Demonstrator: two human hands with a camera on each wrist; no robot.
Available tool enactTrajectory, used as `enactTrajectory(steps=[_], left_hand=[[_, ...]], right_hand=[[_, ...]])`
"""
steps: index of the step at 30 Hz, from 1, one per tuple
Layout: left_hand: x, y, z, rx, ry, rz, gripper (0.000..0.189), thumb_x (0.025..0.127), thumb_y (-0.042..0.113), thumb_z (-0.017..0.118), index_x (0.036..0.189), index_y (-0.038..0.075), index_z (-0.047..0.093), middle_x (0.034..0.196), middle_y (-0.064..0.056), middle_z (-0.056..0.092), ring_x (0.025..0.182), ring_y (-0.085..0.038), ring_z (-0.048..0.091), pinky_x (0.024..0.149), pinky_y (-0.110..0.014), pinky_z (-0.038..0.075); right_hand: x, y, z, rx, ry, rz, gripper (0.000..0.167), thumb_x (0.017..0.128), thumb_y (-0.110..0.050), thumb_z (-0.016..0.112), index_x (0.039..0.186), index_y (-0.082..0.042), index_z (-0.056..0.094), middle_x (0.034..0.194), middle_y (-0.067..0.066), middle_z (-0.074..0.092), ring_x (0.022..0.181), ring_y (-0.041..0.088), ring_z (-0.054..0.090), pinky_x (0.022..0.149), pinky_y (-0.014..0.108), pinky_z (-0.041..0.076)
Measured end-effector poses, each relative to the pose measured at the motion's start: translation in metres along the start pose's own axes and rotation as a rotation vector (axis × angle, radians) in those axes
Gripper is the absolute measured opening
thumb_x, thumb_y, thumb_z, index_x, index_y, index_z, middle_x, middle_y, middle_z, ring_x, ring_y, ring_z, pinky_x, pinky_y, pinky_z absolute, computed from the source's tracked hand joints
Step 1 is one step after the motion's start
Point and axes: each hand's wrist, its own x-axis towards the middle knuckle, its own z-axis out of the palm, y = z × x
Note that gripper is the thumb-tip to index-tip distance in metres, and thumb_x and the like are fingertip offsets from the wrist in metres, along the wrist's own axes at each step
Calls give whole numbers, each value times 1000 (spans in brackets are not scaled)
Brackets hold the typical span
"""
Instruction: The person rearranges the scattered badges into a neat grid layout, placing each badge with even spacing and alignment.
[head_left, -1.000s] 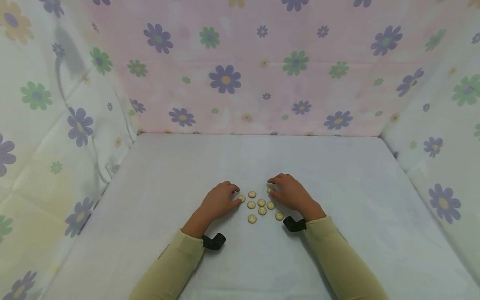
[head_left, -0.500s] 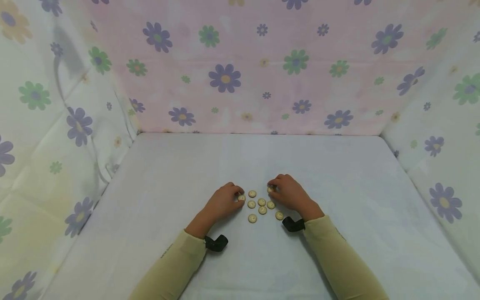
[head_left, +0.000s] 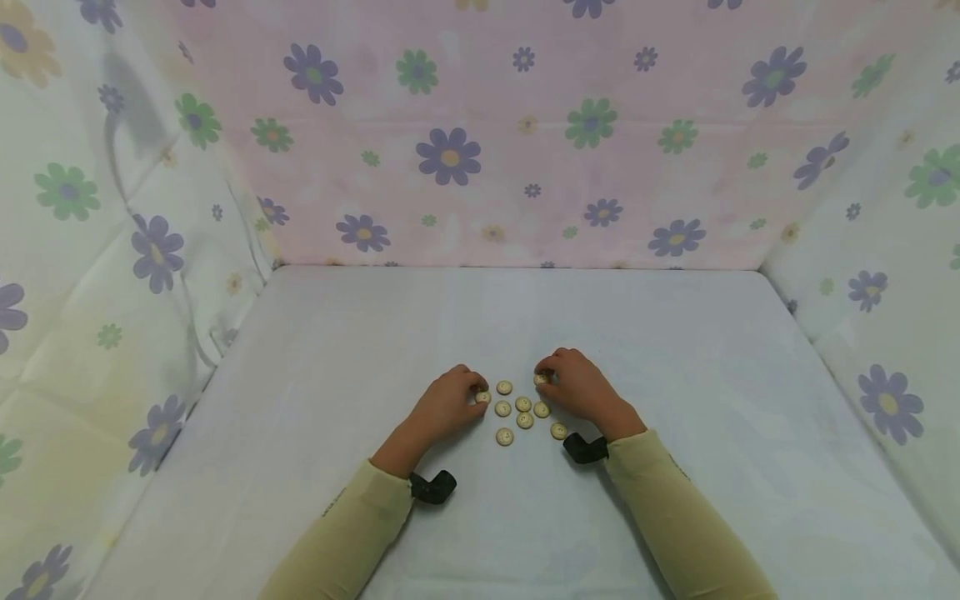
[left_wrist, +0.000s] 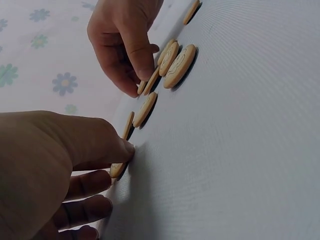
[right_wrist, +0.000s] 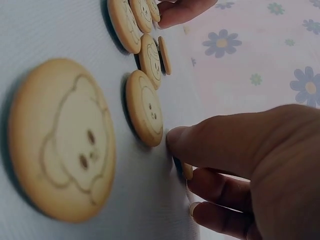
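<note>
Several round, biscuit-like discs, pale tan with a bear face drawn on top, lie flat in a loose group on the white table. My left hand (head_left: 444,406) pinches the leftmost biscuit (head_left: 483,397) between thumb and fingers; in the left wrist view the thumb covers part of that biscuit (left_wrist: 118,169). At the group's far right, my right hand (head_left: 581,386) has thumb and forefinger round another biscuit (head_left: 540,379), mostly hidden by the thumb in the right wrist view. Between the hands lie a back biscuit (head_left: 504,387) and a front biscuit (head_left: 505,437).
Black wrist cameras sit at both cuffs, the left camera (head_left: 433,487) and the right camera (head_left: 585,448). One biscuit (head_left: 558,431) lies close beside the right camera. Flowered cloth (head_left: 480,208) walls in the white table (head_left: 375,325) at the back and both sides.
The left hand has moved slightly right and its fingers have closed round the leftmost biscuit. The right hand's fingers have drawn in a little at their biscuit; the other biscuits lie as before.
</note>
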Motion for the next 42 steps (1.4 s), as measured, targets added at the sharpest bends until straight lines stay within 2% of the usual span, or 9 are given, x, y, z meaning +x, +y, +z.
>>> enactTrajectory(steps=[10, 18, 31, 42], left_hand=[[-1, -6, 3, 0, 3, 44, 22, 85, 16, 69, 106, 9, 69, 98, -2, 60, 85, -14, 57, 79, -34, 49], [0, -10, 6, 9, 15, 70, 24, 85, 14, 68, 108, 10, 69, 99, -1, 60, 86, -14, 58, 80, -34, 49], [-2, -8, 4, 5, 23, 66, 22, 85, 14, 66, 107, 9, 70, 99, -2, 60, 86, -15, 58, 80, -34, 49], [-2, -9, 4, -4, 20, 69, 22, 85, 15, 68, 107, 10, 70, 100, -2, 60, 85, -14, 58, 79, -34, 49]], right_hand=[[2, 1, 1, 82, -7, 22, 21, 87, -20, 68, 106, -11, 69, 98, 4, 61, 90, 20, 54, 84, 40, 46], [12, -1, -7, 63, -9, 48, 27, 85, -22, 67, 109, -11, 70, 103, 5, 62, 93, 21, 55, 86, 40, 46], [32, 3, -22, 70, 18, 48, 29, 87, -20, 66, 113, -8, 68, 107, 8, 62, 98, 24, 56, 90, 42, 45], [50, 10, -26, 99, 37, 82, 30, 88, -19, 63, 116, -7, 66, 112, 11, 61, 102, 27, 56, 91, 44, 44]])
